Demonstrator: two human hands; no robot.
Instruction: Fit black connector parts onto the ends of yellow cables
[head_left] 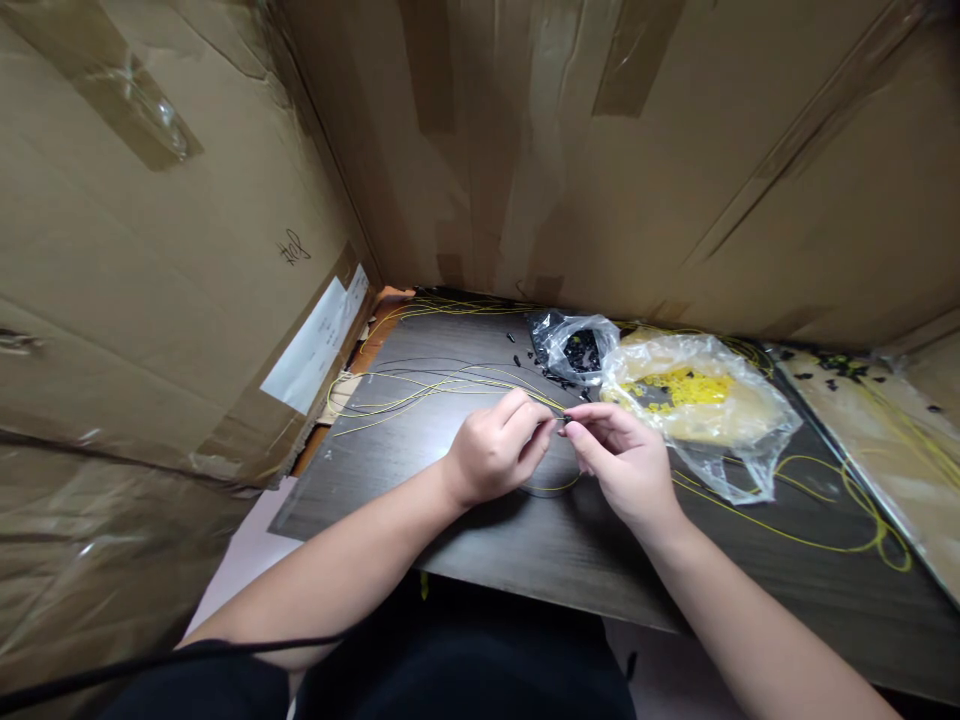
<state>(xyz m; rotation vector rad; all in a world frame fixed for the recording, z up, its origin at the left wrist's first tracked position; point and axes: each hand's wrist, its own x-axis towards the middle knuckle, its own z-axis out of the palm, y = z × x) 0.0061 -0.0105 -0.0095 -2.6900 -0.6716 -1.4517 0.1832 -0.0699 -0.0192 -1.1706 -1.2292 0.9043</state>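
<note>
My left hand point(501, 445) pinches thin yellow and black wires point(420, 388) close to their ends. The wires trail in loops to the left over the table. Facing it, my right hand point(622, 455) is closed on a small black part point(566, 420) between thumb and fingertips. The two hands nearly touch, and the wire ends meet the black part between them. Whether the wires go into it is too small to tell. One yellow wire point(551, 489) curves below my hands.
Behind my hands a clear bag point(581, 345) holds small black parts, with loose ones beside it. Right of it lies a bag of yellow pieces point(694, 388). More yellow wire point(817, 545) curls on the dark table point(480, 545). Cardboard walls point(510, 180) stand behind and left.
</note>
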